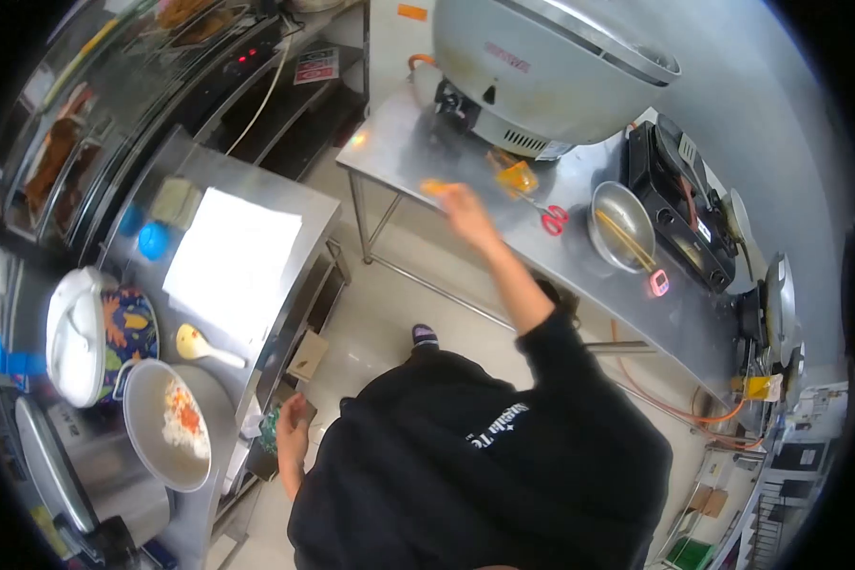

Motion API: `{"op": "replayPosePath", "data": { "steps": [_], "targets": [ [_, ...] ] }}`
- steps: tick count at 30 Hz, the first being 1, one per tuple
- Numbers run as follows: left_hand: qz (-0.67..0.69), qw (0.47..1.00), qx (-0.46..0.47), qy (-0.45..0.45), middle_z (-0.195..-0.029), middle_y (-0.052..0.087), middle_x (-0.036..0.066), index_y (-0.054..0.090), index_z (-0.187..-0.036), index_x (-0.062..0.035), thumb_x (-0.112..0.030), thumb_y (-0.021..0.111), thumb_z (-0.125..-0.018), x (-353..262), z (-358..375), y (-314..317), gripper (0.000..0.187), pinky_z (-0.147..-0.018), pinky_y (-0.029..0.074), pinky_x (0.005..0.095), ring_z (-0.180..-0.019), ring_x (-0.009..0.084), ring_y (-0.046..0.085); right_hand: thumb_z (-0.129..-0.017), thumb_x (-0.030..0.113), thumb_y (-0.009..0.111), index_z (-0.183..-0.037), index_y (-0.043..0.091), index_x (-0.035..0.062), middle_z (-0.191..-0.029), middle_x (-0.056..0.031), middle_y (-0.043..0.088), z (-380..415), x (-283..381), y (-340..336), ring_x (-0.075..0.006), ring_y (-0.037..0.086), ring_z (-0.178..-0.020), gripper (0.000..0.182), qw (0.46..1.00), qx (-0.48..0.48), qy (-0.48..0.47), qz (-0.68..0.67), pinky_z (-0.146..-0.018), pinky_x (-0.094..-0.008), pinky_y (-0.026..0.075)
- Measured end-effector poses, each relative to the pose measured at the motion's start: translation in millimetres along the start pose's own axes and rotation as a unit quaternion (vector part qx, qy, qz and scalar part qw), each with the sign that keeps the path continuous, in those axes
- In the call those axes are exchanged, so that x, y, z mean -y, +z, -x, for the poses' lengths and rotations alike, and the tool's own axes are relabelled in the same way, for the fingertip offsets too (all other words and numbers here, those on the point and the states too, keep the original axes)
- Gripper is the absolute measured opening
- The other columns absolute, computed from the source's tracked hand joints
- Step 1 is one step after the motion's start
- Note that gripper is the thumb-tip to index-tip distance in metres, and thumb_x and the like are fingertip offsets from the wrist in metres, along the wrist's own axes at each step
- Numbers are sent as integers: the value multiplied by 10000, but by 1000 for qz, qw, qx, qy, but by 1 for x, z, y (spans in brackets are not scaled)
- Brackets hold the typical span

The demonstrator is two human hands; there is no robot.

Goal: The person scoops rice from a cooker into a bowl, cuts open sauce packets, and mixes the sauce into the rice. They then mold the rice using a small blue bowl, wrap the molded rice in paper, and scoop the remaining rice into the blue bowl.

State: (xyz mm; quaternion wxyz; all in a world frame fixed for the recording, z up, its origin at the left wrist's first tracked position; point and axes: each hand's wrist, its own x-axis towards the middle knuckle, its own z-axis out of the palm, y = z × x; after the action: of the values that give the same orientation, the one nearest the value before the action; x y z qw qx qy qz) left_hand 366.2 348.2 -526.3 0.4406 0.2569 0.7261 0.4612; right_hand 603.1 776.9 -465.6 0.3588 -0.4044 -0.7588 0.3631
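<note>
My right hand (467,217) reaches over the steel table (418,142), its fingers closed on a small orange-yellow packet (435,187), blurred by motion. Close by on the table lie another orange-yellow packet (518,177) and red-handled scissors (553,220). My left hand (293,439) hangs low beside the left counter, fingers loosely apart and holding nothing. On that counter stands a metal pot (142,418) containing white rice with an orange-red topping (188,418). A cream rice paddle (205,350) with orange bits on it rests behind the pot.
A large gas rice cooker (551,85) stands at the back. A metal bowl (610,249) with chopsticks, a pink thermometer (659,282) and a gas stove (679,228) occupy the right table. White paper (236,261) covers part of the left counter. An orange hose (674,416) hangs below.
</note>
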Motion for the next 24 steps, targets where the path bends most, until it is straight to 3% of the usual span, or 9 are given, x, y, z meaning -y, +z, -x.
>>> {"op": "replayPosePath", "data": {
  "steps": [4, 6, 8, 9, 12, 15, 17, 22, 24],
  "targets": [
    [-89, 989, 52, 104, -1135, 572, 139, 489, -1201, -8, 119, 436, -653, -32, -75, 51, 565, -972, 376, 324, -1117, 236, 517, -904, 305, 472, -963, 552, -36, -912, -227, 586, -35, -114, -108, -376, 560, -817, 356, 955, -186, -7, 229, -747, -434, 428],
    [-170, 980, 34, 99, -1172, 560, 148, 496, -1191, -6, 79, 483, -658, -99, -74, 79, 540, -979, 373, 346, -1126, 261, 512, -852, 218, 507, -913, 594, -17, -879, -219, 592, -55, -187, -125, -374, 559, -828, 258, 853, -160, -171, 467, -709, -450, 431],
    [-156, 983, 0, 101, -1138, 575, 153, 517, -1176, -35, 43, 492, -671, -108, -70, 93, 511, -965, 385, 349, -1107, 272, 521, -816, 253, 545, -899, 632, 48, -846, -144, 615, -44, -113, -123, -314, 575, -800, 237, 869, -66, 40, 489, -669, -420, 450],
    [-157, 981, -17, 111, -1123, 580, 154, 520, -1171, -40, 29, 499, -675, -101, -66, 94, 502, -956, 392, 350, -1098, 273, 526, -803, 334, 562, -937, 630, 66, -862, -132, 617, -48, -167, -133, -310, 579, -806, 308, 776, -41, 19, 629, -668, -414, 454],
    [-117, 985, -124, 4, -1076, 598, 137, 527, -1153, -38, 7, 506, -698, -84, -30, 92, 458, -904, 422, 347, -1032, 260, 557, -775, 248, 624, -980, 617, 30, -898, -148, 616, -50, -103, -118, -320, 574, -879, 299, 829, -232, -41, 508, -748, -415, 458],
    [9, 971, -235, -52, -979, 604, 94, 526, -1113, -46, -3, 488, -760, -22, 2, 86, 358, -798, 454, 303, -891, 195, 577, -806, 104, 581, -1004, 590, 11, -1008, -143, 595, -63, -35, -24, -291, 565, -908, 219, 939, -44, -200, 275, -821, -387, 441],
    [80, 920, -381, -33, -923, 578, 71, 504, -1087, -47, 6, 466, -782, 5, 20, 73, 312, -769, 445, 286, -845, 167, 555, -812, 95, 578, -981, 607, 30, -948, -111, 621, -35, 43, 80, -256, 577, -937, 183, 975, 173, -142, -1, -812, -356, 443],
    [182, 742, -643, 59, -899, 521, 34, 451, -1097, -55, 37, 391, -801, 16, 76, 12, 316, -758, 398, 253, -864, 146, 539, -826, 21, 470, -974, 551, -10, -850, -179, 568, 67, 176, 293, -329, 575, -808, 171, 830, 382, -400, 69, -706, -413, 478],
    [198, 701, -682, 68, -921, 522, 38, 453, -1096, -58, 18, 391, -814, 9, 110, -17, 299, -758, 396, 252, -875, 145, 539, -844, 47, 434, -909, 530, -6, -864, -179, 568, 91, 200, 340, -324, 586, -793, 128, 830, 385, -353, 197, -662, -411, 505]
  ]
}}
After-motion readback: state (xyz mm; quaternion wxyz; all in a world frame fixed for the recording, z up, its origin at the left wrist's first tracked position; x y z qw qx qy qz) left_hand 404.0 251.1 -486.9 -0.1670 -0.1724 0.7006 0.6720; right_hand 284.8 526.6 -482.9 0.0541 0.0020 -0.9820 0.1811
